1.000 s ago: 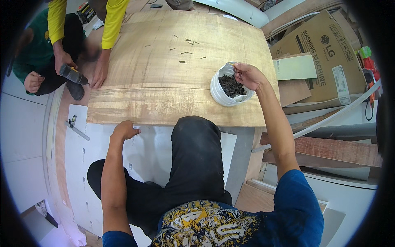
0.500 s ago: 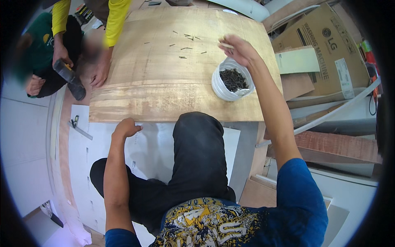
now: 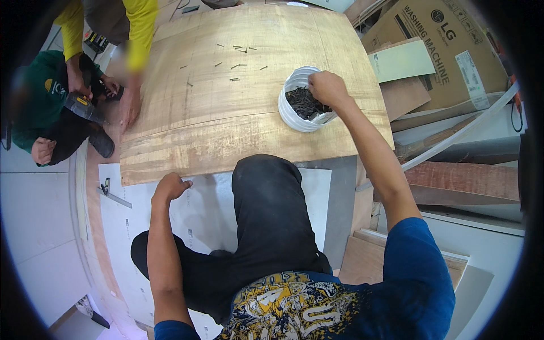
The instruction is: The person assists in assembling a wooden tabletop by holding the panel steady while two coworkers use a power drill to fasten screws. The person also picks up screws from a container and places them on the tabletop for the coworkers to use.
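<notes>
My right hand (image 3: 328, 89) reaches over the rim of a white plastic tub (image 3: 288, 117), its fingers curled down at the dark screws (image 3: 306, 104) that fill it. What the fingertips hold, if anything, is hidden. The tub stands on a large plywood board (image 3: 226, 122). At the board's near edge, my left hand (image 3: 171, 187) is closed around the edge, with the thumb sticking out to the right. Several loose screws (image 3: 238, 66) lie scattered over the far middle of the board.
At the left, a co-worker in yellow sleeves (image 3: 140, 34) holds a power drill (image 3: 84, 106) beside a person in green (image 3: 48, 90). A combination square (image 3: 116, 195) lies on the white sheet below. Cardboard (image 3: 453, 51) and wood offcuts (image 3: 464, 181) are piled at the right.
My right hand has come down from above the tub's far rim to the screws inside. My left hand stays at the board's edge. The co-worker's drill has moved lower and points rightward.
</notes>
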Tool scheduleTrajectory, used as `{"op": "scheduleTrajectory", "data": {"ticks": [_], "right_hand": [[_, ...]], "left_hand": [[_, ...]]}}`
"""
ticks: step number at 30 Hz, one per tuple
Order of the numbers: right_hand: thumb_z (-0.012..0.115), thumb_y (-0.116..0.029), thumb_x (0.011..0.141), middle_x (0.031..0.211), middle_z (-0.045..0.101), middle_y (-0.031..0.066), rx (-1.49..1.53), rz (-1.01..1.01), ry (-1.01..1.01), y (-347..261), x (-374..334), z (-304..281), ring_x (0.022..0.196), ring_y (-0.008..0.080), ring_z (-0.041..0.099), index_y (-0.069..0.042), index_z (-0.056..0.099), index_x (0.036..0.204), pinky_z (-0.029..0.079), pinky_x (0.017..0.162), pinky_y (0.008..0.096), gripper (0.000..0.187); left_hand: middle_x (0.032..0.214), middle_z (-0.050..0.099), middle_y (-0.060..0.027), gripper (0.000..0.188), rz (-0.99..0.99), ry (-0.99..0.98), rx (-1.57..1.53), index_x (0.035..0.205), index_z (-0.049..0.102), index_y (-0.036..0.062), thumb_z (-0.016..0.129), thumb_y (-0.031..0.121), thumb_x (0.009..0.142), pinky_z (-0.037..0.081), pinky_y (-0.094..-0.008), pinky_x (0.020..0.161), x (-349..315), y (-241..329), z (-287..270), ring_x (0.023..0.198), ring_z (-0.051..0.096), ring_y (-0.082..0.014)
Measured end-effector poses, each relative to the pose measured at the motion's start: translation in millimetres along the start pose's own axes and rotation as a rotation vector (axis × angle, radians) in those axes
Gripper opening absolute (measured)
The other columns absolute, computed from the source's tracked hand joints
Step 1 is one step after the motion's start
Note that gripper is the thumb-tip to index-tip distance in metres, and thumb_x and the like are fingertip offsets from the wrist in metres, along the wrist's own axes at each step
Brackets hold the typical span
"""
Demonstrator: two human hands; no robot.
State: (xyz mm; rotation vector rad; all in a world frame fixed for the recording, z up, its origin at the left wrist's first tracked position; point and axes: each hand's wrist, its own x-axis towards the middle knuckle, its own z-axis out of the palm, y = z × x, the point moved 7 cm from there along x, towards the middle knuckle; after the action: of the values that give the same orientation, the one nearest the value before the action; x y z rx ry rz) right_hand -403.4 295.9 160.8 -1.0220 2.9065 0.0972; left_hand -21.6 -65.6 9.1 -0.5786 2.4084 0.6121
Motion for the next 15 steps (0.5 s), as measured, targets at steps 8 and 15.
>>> {"op": "scheduleTrajectory", "data": {"ticks": [8,15], "right_hand": [[0.063,-0.018,0.089,0.101,0.076,0.0226,0.044,0.053,-0.062,-13.9,45.2,74.7,0.096,0.0415,0.074,-0.005,0.079,0.098,0.059,0.083,0.0521,0.023],[0.064,-0.020,0.089,0.108,0.077,0.0203,0.053,0.078,-0.135,-2.1,54.8,88.7,0.099,0.0405,0.074,-0.006,0.080,0.097,0.058,0.083,0.0523,0.023]], "left_hand": [[0.091,0.070,-0.0354,0.053,0.049,0.005,0.036,0.086,0.074,-0.0106,0.076,0.042,0.090,0.054,-0.0518,0.083,1.0,0.6,4.0,0.091,0.069,-0.0501],[0.093,0.069,-0.0369,0.054,0.039,-0.007,0.019,0.087,0.073,-0.0118,0.076,0.042,0.091,0.054,-0.0527,0.085,1.3,2.6,3.7,0.092,0.069,-0.0506]]}}
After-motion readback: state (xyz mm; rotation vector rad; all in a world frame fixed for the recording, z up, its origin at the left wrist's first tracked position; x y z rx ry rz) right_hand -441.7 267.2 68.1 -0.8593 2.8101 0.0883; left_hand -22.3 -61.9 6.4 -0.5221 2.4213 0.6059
